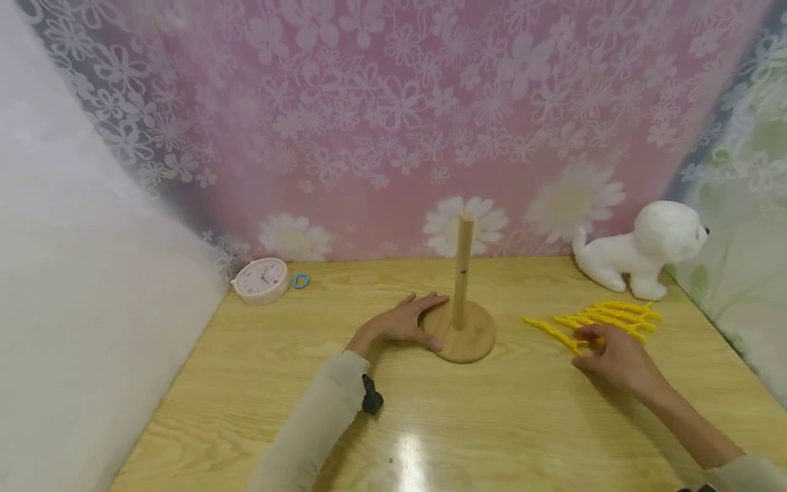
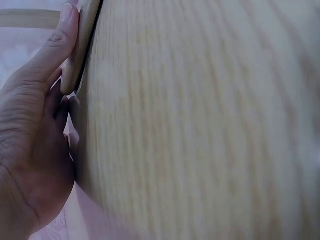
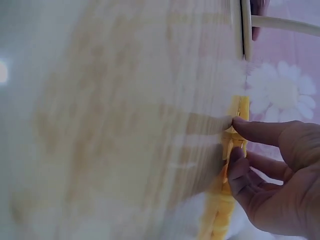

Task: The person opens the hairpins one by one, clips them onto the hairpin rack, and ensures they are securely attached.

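A round wooden base with an upright wooden post forms a stand (image 1: 462, 273) near the middle of the table. My left hand (image 1: 402, 321) holds the base's left side, thumb at the near edge and fingers round the far edge. In the left wrist view the thumb (image 2: 60, 42) lies against the base's rim (image 2: 82, 50). To the right, several yellow forked plastic sticks (image 1: 615, 316) lie side by side. My right hand (image 1: 617, 359) pinches the nearest yellow forked stick (image 1: 550, 329) at its forked end, with thumb and forefinger on either side of it.
A white plush dog (image 1: 642, 249) stands at the back right, behind the yellow sticks. At the back left are a pink round clock (image 1: 261, 281) and a small blue ring (image 1: 300, 281). A flowered curtain (image 1: 399, 123) hangs along the table's back edge.
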The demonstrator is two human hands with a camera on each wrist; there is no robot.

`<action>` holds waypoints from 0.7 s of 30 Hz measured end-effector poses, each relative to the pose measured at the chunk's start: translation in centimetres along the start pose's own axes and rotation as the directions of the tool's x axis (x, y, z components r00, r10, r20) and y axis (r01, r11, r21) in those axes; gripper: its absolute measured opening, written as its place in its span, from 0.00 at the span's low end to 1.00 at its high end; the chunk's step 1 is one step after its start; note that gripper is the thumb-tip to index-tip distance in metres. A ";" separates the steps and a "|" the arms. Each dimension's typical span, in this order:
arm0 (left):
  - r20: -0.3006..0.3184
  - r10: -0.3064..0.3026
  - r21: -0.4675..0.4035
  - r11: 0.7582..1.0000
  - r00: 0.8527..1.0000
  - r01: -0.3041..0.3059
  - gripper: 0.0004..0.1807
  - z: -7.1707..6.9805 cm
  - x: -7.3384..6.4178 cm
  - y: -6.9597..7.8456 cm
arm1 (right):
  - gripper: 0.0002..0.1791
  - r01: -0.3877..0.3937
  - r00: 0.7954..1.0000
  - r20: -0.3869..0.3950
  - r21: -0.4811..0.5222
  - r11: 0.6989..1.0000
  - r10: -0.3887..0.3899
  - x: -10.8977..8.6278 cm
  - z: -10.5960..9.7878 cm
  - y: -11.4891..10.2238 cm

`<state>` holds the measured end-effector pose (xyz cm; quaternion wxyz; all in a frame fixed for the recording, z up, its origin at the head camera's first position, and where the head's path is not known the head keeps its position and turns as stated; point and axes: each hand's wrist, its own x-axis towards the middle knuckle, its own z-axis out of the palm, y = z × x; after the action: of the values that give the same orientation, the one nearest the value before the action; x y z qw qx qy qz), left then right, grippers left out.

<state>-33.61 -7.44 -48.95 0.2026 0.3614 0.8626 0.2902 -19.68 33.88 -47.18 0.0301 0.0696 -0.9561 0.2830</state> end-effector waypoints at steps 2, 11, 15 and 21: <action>-0.009 -0.011 -0.013 1.000 1.000 0.011 0.58 0.3 0.0 -0.1 | 0.25 0.022 1.000 0.002 -0.030 0.999 -0.022 0.0 0.0 -0.1; -0.031 0.035 -0.029 0.999 0.999 -0.036 0.56 0.2 0.2 -0.1 | 0.20 0.052 0.999 -0.002 -0.012 0.999 -0.052 0.0 -0.1 -0.5; -0.031 0.030 -0.024 0.999 0.999 -0.031 0.56 0.2 0.2 0.1 | 0.19 0.050 0.998 -0.035 0.006 0.999 -0.050 0.0 -0.1 -0.8; -0.035 0.014 -0.033 0.999 0.999 -0.015 0.56 0.3 0.1 0.1 | 0.13 0.032 0.995 -0.094 0.077 0.997 -0.024 0.3 -0.2 -1.5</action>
<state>-33.46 -7.17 -49.11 0.1918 0.3591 0.8584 0.3123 -19.70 32.68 -46.16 0.0756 0.0709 -0.9408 0.3227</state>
